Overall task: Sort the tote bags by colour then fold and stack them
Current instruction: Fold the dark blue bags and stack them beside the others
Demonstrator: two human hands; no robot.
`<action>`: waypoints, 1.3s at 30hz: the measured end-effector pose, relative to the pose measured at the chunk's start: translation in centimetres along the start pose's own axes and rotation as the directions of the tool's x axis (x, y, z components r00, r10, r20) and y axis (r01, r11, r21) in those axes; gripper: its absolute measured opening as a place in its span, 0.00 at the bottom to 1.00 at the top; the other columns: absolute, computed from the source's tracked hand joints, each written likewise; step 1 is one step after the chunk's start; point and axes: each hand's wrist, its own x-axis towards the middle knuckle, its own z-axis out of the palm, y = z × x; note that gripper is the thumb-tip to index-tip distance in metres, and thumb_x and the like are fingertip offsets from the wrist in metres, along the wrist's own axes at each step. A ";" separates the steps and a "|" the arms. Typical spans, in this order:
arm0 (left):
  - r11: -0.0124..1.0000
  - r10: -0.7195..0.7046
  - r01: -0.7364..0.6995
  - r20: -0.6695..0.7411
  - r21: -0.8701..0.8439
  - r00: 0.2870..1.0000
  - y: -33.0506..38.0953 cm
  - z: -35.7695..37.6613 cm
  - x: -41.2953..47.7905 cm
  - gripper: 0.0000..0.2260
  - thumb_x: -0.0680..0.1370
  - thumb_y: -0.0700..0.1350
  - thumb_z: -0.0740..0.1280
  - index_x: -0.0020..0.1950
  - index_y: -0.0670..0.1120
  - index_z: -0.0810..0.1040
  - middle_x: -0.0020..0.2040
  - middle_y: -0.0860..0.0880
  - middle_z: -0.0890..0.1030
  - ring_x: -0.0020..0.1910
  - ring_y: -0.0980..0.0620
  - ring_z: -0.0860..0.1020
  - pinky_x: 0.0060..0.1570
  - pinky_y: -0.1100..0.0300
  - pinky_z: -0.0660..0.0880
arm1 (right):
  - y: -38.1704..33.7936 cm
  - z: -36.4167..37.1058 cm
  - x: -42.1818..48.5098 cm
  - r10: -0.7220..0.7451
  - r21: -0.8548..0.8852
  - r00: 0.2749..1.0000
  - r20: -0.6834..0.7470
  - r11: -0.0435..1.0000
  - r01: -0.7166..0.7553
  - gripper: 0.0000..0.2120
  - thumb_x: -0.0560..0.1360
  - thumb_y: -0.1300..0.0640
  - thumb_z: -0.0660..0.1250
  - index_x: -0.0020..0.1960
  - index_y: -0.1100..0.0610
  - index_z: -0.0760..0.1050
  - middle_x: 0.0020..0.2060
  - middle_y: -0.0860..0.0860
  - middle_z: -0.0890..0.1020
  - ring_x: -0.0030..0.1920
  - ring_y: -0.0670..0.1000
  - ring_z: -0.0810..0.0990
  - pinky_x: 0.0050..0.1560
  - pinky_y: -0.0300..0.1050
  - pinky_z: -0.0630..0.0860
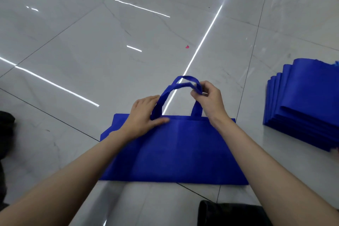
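Reaching in from the near edge over glossy floor tiles (77, 46), right hand (209, 97) fingers pinching both looped handles (183, 82) of the flat blue tote bag (176, 152), left hand (145, 115) pressing flat, unclenched, on its top hem; slippery handles possibly springing loose, spoiling the fold; folded blue stack (308, 108) waiting right.
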 end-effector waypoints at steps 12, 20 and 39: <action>0.915 -0.284 0.309 -0.128 0.262 0.950 -2.6 2.9 -4.8 0.27 0.75 0.63 0.61 0.67 0.47 0.69 0.60 0.45 0.69 0.59 0.45 0.68 0.65 0.52 0.59 | 7.5 1.3 -12.6 -0.486 -0.745 0.783 0.388 0.335 0.577 0.14 0.68 0.68 0.60 0.49 0.58 0.79 0.49 0.54 0.79 0.54 0.54 0.72 0.62 0.53 0.68; 0.750 -0.512 0.567 -0.244 0.340 0.824 -0.4 3.9 -6.1 0.24 0.77 0.64 0.56 0.58 0.45 0.68 0.54 0.44 0.70 0.51 0.44 0.69 0.50 0.52 0.64 | 8.0 2.5 -15.3 -0.037 -0.895 0.951 0.305 0.330 0.300 0.48 0.52 0.68 0.76 0.70 0.53 0.68 0.64 0.55 0.76 0.61 0.60 0.77 0.57 0.56 0.75; 0.930 0.108 -0.179 0.226 0.321 0.968 -2.2 2.2 -4.8 0.35 0.73 0.68 0.29 0.75 0.59 0.56 0.75 0.60 0.46 0.75 0.56 0.45 0.71 0.57 0.42 | 6.4 -1.6 -4.4 0.144 -0.623 0.766 0.627 0.684 0.380 0.30 0.74 0.70 0.53 0.71 0.48 0.67 0.74 0.43 0.58 0.76 0.47 0.49 0.74 0.43 0.44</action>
